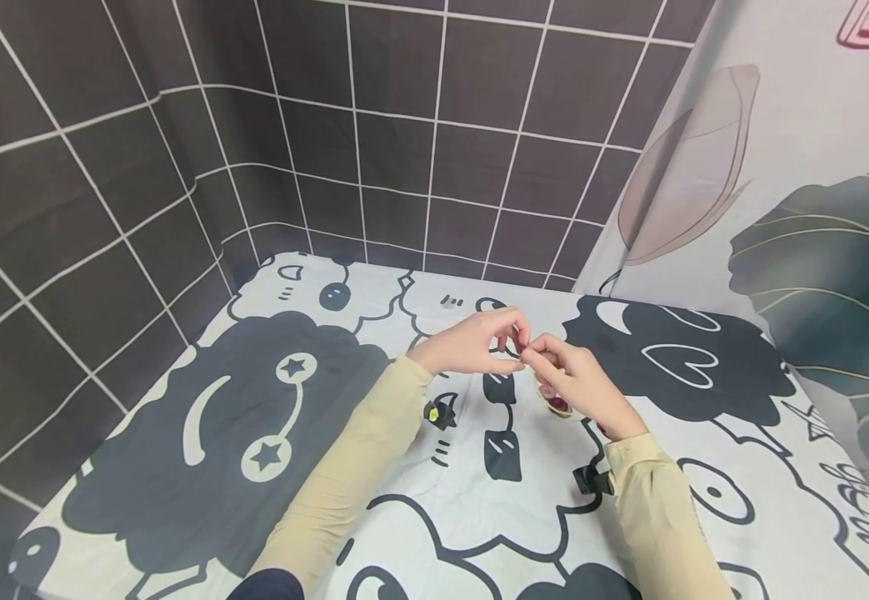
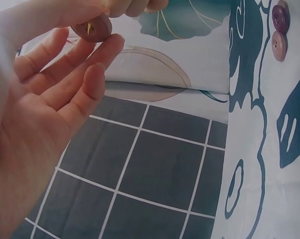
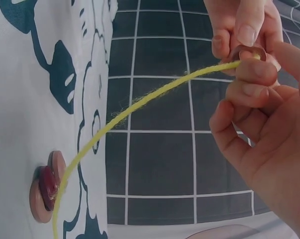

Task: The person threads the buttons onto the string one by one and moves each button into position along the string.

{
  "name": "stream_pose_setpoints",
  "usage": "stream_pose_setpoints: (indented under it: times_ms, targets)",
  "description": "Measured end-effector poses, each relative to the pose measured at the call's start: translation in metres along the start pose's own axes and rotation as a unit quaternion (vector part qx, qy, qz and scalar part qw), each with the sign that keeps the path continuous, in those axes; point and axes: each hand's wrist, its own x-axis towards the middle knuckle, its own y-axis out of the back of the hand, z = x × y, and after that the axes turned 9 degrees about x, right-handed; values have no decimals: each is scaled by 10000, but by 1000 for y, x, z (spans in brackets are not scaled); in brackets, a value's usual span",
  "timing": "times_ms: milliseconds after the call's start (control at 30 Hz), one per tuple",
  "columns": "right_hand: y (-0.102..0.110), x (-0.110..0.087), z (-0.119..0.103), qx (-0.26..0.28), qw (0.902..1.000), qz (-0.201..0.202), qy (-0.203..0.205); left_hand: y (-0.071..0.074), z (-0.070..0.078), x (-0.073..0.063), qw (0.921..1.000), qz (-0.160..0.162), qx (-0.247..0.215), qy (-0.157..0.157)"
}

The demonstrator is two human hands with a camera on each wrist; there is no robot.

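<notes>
My left hand (image 1: 475, 340) pinches a brown button (image 2: 99, 29) between thumb and fingertips, held up above the cloth. Yellow yarn (image 3: 140, 103) runs to the button, and a bit of it shows at the holes in the left wrist view. My right hand (image 3: 269, 119) meets the left at the button, its fingertips pinching the yarn close to it. From there the yarn curves down past several buttons on the cloth, among them a dark red one (image 3: 48, 188) and a brown one (image 3: 38, 203). The fingers partly cover the held button.
A white cloth with black cartoon prints (image 1: 434, 508) covers the table. In the left wrist view a purple button (image 2: 280, 19) and a pinkish button (image 2: 279, 47) lie on it. Behind rises a dark curtain with white grid lines (image 1: 397, 150); a leaf-patterned curtain (image 1: 801, 108) hangs at right.
</notes>
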Motion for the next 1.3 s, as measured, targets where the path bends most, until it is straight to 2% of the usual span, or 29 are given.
stream_pose_setpoints:
  times_ms: [200, 400, 567, 900, 1300]
  targets:
    - [0, 0, 2, -2, 9999, 102, -38, -1, -2, 1, 9993, 157, 210, -269]
    - [1, 0, 2, -45, 9999, 131, -10, -1, -3, 0, 9988, 297, 290, -252]
    - [2, 0, 0, -128, 9998, 145, 64, -1, -4, -1, 9987, 281, 366, -229]
    - [5, 1, 7, -593, 9970, 175, 469, 1, -4, -1, 9987, -120, 491, -58]
    - [10, -1, 13, -797, 9947, 104, 644, -1, -7, -2, 9961, -612, 622, 155]
